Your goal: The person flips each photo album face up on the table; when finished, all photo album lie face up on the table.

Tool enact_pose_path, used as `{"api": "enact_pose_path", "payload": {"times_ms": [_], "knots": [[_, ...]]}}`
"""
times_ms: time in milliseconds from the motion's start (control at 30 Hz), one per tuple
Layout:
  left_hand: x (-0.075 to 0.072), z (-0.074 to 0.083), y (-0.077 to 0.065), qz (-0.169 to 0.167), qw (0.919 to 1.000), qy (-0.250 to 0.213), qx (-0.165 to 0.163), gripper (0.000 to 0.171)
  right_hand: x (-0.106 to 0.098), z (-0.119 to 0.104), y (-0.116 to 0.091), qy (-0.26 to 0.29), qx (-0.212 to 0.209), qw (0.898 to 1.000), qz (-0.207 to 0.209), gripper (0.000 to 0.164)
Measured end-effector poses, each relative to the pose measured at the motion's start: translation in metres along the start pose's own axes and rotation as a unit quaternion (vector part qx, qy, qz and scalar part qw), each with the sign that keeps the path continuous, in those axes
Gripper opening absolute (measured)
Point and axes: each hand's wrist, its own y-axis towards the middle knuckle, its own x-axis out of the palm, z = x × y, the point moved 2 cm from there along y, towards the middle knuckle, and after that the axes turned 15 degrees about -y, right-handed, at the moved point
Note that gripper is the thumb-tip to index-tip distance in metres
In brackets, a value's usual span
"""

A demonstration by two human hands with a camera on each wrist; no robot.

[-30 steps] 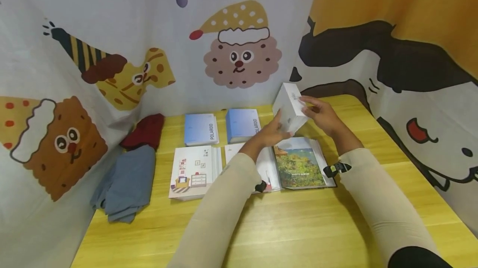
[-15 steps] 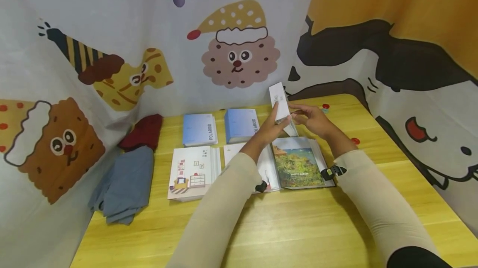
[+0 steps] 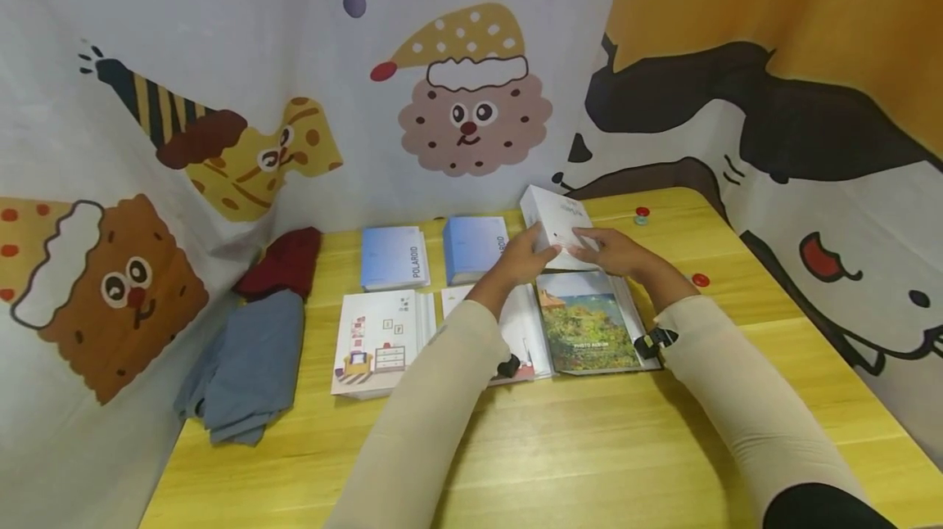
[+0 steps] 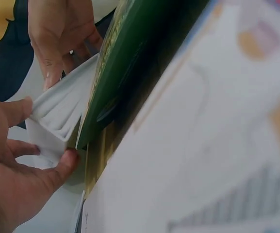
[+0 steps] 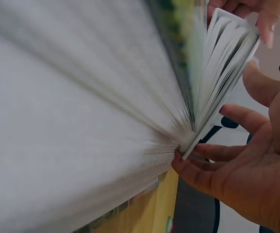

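Observation:
At the back right of the table, both hands hold a small thick white album with its cover facing up and slightly tilted. My left hand grips its left front corner, thumb on one side and fingers on the other, as the left wrist view shows on the album's page edges. Along the right front side, my right hand pinches it with thumb and fingers. Just in front lies a photo album with a painted landscape cover. Whether the white album touches the table cannot be told.
Two blue Polaroid albums stand left of the white one. A white illustrated album and another, partly behind the left arm, lie in front. Grey cloth and dark red cloth sit at left. Small red pieces lie at right.
The white album was held raised and tilted, then turned with its spine toward me; now it is lower with its cover up. Small red pieces at right have come into view.

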Motion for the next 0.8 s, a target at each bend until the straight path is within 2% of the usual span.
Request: {"api": "enact_pose_path", "payload": {"times_ms": [100, 233, 500, 667, 800], "knots": [[0.0011, -0.001, 0.0016, -0.006, 0.9999, 0.01, -0.009, 0.072, 0.0006, -0.0012, -0.001, -0.009, 0.009, 1.0, 0.005, 0.077], [0.0018, -0.0013, 0.0035, -0.012, 0.9993, 0.024, -0.024, 0.07, 0.0002, -0.0034, -0.0028, -0.048, 0.013, 0.999, 0.012, 0.077], [0.0008, -0.0046, 0.0068, -0.002, 0.996, 0.065, -0.062, 0.068, -0.0004, -0.0073, 0.0001, -0.095, 0.025, 0.995, 0.02, 0.079], [0.0017, -0.008, 0.0083, 0.003, 0.9951, 0.08, -0.058, 0.066, 0.0014, -0.0038, 0.0046, -0.113, 0.035, 0.993, 0.022, 0.08], [0.0029, -0.0091, 0.0081, 0.004, 0.9952, 0.077, -0.06, 0.071, 0.0012, -0.001, 0.0054, -0.114, 0.036, 0.993, 0.024, 0.082]]}}
